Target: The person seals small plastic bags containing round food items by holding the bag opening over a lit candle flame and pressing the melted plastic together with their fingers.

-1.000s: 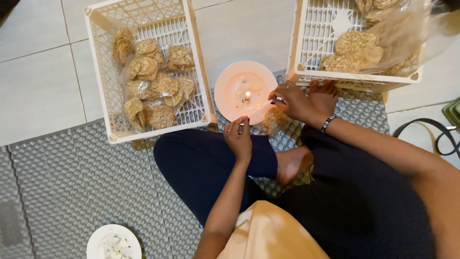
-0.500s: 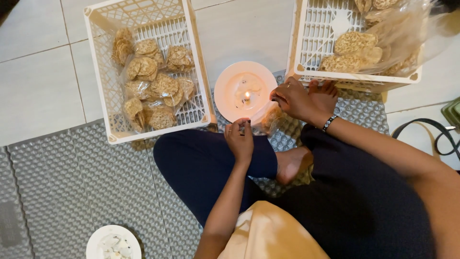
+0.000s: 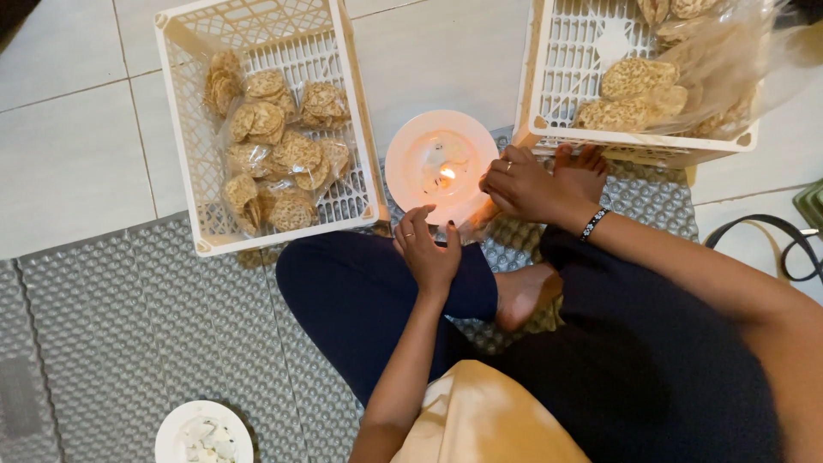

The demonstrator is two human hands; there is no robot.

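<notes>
Left hand: the left hand (image 3: 429, 253) sits on the knee, fingers curled loosely together, pinching the near end of a clear bag (image 3: 476, 225).
Right hand: the right hand (image 3: 527, 187) is closed over the bag's other end, knuckles up, just beside the plate (image 3: 407, 159).
Bag: stretched between both hands at the plate's near rim, close to the candle (image 3: 446, 174).
Candle: lit, standing on the plate.
Crates: left crate (image 3: 184, 129) holds packed crackers; right crate (image 3: 549, 94) holds crackers and loose plastic.
</notes>
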